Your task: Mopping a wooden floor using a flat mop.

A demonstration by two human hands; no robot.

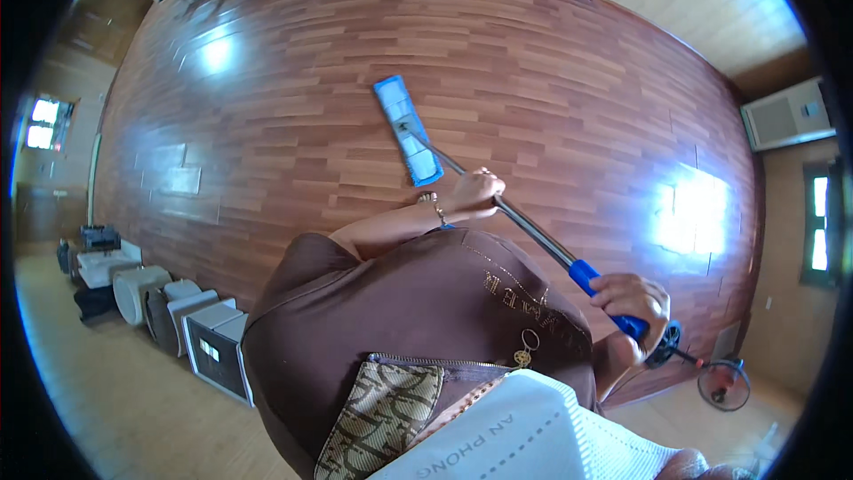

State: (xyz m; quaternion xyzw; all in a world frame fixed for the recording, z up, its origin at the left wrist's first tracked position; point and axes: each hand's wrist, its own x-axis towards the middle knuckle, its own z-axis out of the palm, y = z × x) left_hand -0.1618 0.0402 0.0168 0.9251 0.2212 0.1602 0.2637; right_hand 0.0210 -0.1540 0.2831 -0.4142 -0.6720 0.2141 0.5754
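By the right hip, right hand (633,307): grip wrapped round the blue handle (583,274). Left hand (475,196): grip clenched on the metal pole (538,234) farther down, forearm slanting across the front. Blue mop head (402,112) sits beyond, on the wood floor (551,80) (looks flat). Probably mid-mopping; next stroke likely needs a steady two-handed push.

Bright daylight shows at the left window (43,112) and the right window (819,204), both washed white; the glossy floor (569,116) throws back glare, burnt out at right; straight lines bow toward the blue-fringed, black rim; the middle looks fairly crisp, the edges softer.
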